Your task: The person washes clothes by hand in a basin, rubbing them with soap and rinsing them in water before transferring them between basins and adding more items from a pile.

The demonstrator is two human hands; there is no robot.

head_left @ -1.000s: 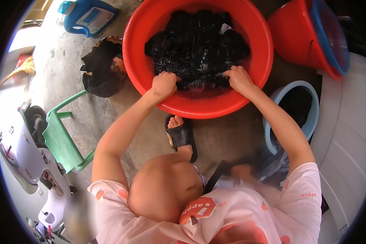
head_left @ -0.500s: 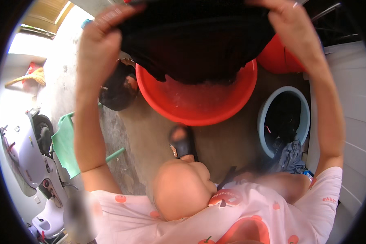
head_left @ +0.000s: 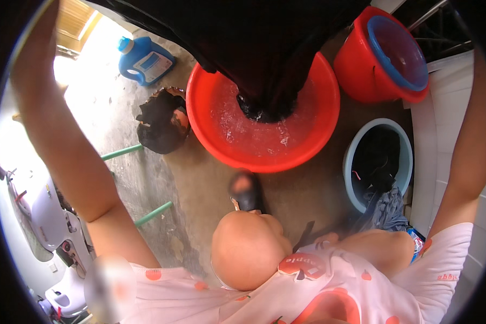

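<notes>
A large black cloth garment (head_left: 243, 38) hangs from the upper edge of the view. Its bunched lower end dips into foamy water (head_left: 221, 119) in a red basin (head_left: 264, 163). Both my arms are raised and spread wide. My left forearm (head_left: 59, 129) runs up to the top left edge, and my right forearm (head_left: 470, 146) reaches up along the right rim. Both hands lie outside the picture, so their grip on the garment is hidden.
A blue detergent bottle (head_left: 146, 62) stands beyond a dark, torn-edged pot (head_left: 162, 127). Right of the basin sit a red bucket (head_left: 356, 70) with a blue basin (head_left: 394, 48) in it and a pale blue tub (head_left: 352, 183) of dark clothes. A scooter (head_left: 43, 216) is at left.
Both arms have lifted and spread apart, taking my hands out of view. The garment has gone from a wide stretch to a hanging bunch reaching the water. The detergent bottle now shows.
</notes>
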